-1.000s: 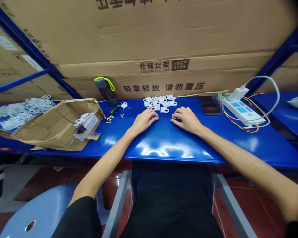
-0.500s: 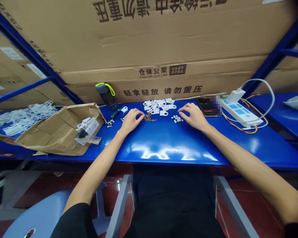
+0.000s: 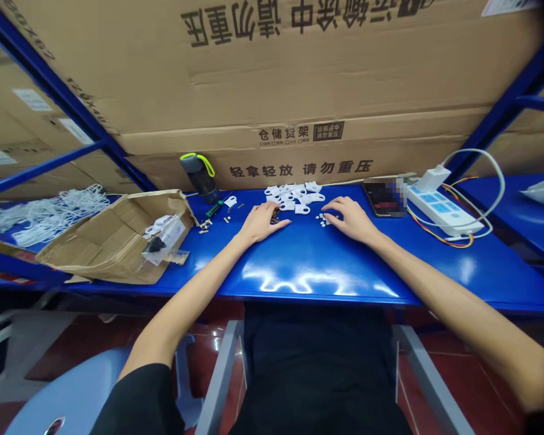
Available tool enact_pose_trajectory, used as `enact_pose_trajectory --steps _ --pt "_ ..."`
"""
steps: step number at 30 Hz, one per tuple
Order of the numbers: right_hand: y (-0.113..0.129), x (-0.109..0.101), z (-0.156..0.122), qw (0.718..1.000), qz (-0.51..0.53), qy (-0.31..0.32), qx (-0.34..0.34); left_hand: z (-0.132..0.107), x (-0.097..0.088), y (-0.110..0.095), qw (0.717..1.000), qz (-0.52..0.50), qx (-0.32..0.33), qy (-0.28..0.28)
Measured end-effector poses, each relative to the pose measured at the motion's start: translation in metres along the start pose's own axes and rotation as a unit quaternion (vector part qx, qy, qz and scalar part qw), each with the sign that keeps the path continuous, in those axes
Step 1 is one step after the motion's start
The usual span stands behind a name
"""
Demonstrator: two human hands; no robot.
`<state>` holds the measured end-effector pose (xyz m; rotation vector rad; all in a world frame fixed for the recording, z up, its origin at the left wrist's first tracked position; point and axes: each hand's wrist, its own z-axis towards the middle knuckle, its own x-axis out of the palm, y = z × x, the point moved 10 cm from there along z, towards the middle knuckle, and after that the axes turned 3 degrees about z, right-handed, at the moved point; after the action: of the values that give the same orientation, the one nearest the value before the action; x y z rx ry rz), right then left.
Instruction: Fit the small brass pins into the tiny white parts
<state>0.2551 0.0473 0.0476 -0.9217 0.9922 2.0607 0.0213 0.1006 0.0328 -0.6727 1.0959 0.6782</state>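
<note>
My left hand [image 3: 262,223] rests over a small heap of brass-coloured pieces [image 3: 274,215], partly covering them. Its thumb points right, apart from the fingers, and nothing shows in its grip. My right hand [image 3: 351,219] is at a cluster of tiny white pieces [image 3: 323,221], with fingertips above some of them and thumb and forefinger apart. Between and beyond both hands lies a pile of flat white plastic parts with round holes [image 3: 294,196]. A single similar white part [image 3: 231,200] lies left of the left hand, near a green-handled screwdriver [image 3: 216,209].
An open cardboard box [image 3: 104,241] holding a few items stands on the left, beside a heap of white cords [image 3: 54,211]. A dark bottle [image 3: 200,178] is at the back. On the right are a phone [image 3: 381,198] and a power strip [image 3: 448,211] with cables.
My left hand has moved right and its fingers now cover much of the brass-coloured heap. My right hand has come slightly lower over the tiny white pieces.
</note>
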Motion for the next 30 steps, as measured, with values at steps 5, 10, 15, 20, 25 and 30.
enact_pose_trajectory --steps 5,10,15,20,25,30 --pt "-0.003 0.002 0.000 1.000 0.010 0.001 -0.006 0.007 0.005 0.002 1.000 -0.022 0.007 0.009" --pt "-0.004 0.003 -0.001 1.000 0.015 0.001 -0.005 0.005 0.002 0.004 0.999 -0.050 0.010 0.008" --pt "-0.003 0.003 0.000 1.000 0.014 0.013 0.000 0.006 0.001 0.008 0.997 -0.069 0.015 -0.008" --pt "-0.004 0.005 -0.001 1.000 0.017 0.015 0.002 0.006 0.003 0.002 0.998 -0.041 0.044 0.001" --pt "-0.005 0.008 -0.001 0.999 0.020 0.026 0.002 0.006 0.002 -0.001 0.998 -0.009 0.059 0.004" --pt "-0.005 0.006 -0.001 0.999 0.019 0.029 0.009 0.000 -0.004 0.014 0.998 -0.014 0.056 -0.008"
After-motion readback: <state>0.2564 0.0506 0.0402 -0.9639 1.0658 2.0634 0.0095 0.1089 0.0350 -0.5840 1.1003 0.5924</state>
